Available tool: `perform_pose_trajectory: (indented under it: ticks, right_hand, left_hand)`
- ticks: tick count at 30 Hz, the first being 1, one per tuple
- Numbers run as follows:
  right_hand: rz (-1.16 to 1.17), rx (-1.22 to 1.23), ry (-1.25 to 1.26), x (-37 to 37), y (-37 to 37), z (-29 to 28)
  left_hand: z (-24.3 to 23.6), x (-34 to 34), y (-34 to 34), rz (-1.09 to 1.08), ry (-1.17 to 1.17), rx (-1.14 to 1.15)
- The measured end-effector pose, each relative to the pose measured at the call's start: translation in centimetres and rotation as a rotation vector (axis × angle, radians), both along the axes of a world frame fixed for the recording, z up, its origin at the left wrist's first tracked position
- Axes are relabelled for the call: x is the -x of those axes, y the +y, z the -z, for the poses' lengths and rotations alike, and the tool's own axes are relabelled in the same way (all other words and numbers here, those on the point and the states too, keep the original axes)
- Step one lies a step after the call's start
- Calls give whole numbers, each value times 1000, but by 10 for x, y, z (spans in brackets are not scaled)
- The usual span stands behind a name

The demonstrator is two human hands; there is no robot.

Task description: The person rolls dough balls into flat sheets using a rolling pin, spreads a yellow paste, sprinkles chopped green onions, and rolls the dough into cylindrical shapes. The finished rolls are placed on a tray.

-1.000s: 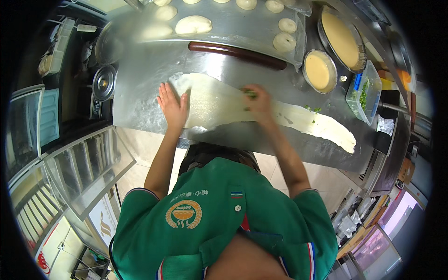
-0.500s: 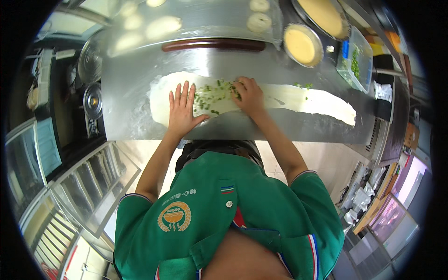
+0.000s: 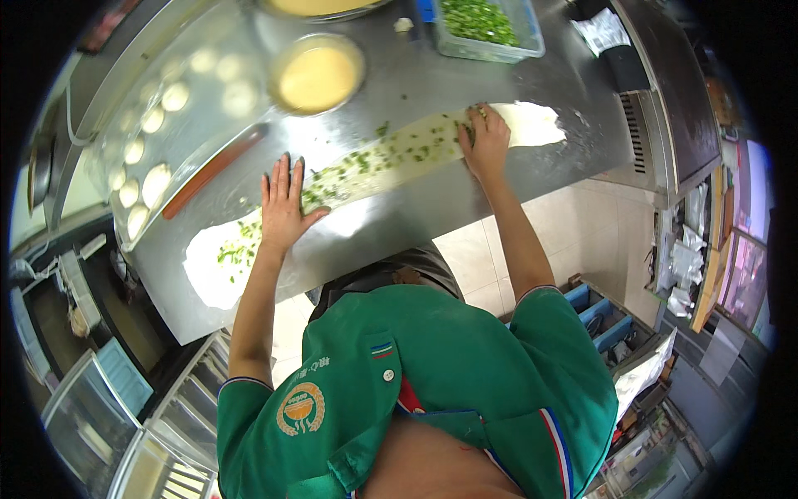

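Note:
A long, thin strip of dough (image 3: 536, 125) stretches across the metal table, strewn with chopped green onion (image 3: 362, 162) along most of its length. Toward its left part, my left hand (image 3: 284, 208) lies flat on the dough, fingers straight and slightly apart, holding nothing. My right hand (image 3: 488, 141) rests near the strip's right end with its fingers curled down against the dough. Bits of green onion show at those fingertips; the inside of the hand is hidden.
Beyond the strip lie a reddish-brown rolling pin (image 3: 214, 170) and several dough balls (image 3: 155, 185) under clear film. A bowl of yellow paste (image 3: 353, 51) stands behind. Farther right is a clear tub (image 3: 490, 54) of chopped green onion. The metal table's (image 3: 399, 224) front edge runs before me.
My right hand has moved right along the dough, and green onion now covers more of the strip. The left hand stays flat on it. The whole view has turned and shifted right.

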State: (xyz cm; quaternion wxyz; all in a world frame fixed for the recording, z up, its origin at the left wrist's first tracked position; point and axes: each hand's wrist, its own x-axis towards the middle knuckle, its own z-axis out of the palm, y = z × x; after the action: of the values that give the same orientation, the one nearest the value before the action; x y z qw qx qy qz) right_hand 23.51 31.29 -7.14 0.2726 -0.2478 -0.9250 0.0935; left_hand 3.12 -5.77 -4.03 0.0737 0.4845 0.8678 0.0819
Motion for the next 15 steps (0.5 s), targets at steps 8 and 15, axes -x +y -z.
perform_pose_trajectory:
  ticks: [8,15]
  right_hand:
    - [421,-62,-94,-63,106,14]
    - [185,91,123,-78,104,-2]
  left_hand:
    - [7,-18,177,235,-84,-193]
    - [6,-86,294,547,-188,-166]
